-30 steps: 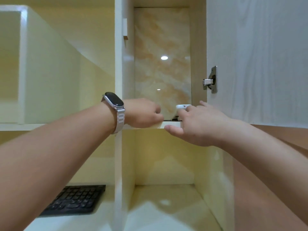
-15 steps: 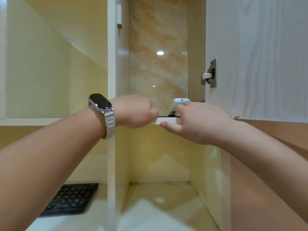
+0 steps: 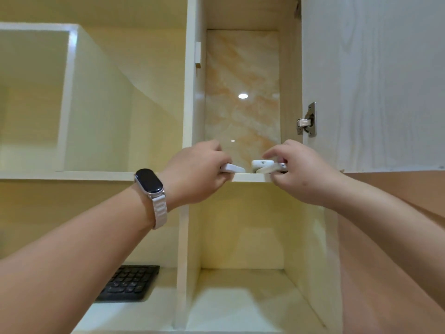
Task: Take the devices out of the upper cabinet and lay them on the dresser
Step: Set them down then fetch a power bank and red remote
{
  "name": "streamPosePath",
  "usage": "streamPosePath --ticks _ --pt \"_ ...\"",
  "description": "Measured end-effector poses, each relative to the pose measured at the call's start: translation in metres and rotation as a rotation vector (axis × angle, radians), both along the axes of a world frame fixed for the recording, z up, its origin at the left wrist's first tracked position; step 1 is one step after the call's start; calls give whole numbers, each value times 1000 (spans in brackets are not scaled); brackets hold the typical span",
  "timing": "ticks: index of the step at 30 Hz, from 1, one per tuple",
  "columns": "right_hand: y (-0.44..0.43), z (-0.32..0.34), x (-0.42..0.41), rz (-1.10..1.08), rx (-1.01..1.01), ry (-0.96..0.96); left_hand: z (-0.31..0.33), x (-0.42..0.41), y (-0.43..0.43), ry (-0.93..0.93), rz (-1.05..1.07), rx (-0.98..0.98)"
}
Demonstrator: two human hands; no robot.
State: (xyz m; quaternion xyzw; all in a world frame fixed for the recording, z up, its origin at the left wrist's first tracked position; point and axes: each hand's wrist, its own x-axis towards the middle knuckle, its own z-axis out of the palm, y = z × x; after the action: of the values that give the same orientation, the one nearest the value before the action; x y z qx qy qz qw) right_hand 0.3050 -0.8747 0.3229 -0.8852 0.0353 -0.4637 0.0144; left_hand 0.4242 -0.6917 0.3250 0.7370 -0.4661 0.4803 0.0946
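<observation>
Both my hands reach up to the shelf edge [image 3: 250, 177] of the open upper cabinet. My left hand [image 3: 197, 172], with a black smartwatch on a white band at the wrist, is shut on a flat white device [image 3: 232, 168] at the shelf's front. My right hand [image 3: 298, 172] grips another white device [image 3: 267, 168], and a small rounded white device [image 3: 262, 162] lies on top of it under my fingertips. Only the front ends of the devices show.
The cabinet door [image 3: 373, 80] stands open at the right with a metal hinge [image 3: 308, 121]. A marble-patterned back panel [image 3: 242, 92] closes the compartment. Below, a black keyboard [image 3: 130, 283] lies on the pale surface left of a vertical divider [image 3: 183, 261].
My left hand has taken hold of a white device that was hidden before. My right hand has drawn its devices toward the shelf's front edge. The camera tilted slightly.
</observation>
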Motion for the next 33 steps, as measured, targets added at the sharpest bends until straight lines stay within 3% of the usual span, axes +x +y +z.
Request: streamPosePath --ticks 11,15,18,24,33 --pt "6 -20 -23 -20 -73 -315 -21 -7 15 -78 -119 -259" --pt "5 -39 -30 -34 -28 -318 -31 -11 19 -147 -158 -334" --pt "2 -55 -31 -32 58 -294 -39 -15 24 -169 -109 -360" --pt "0 -79 -24 55 334 -290 -52 -19 27 -25 -2 -475" --pt "17 -113 -35 374 668 -286 -96 -40 29 46 -22 -572"
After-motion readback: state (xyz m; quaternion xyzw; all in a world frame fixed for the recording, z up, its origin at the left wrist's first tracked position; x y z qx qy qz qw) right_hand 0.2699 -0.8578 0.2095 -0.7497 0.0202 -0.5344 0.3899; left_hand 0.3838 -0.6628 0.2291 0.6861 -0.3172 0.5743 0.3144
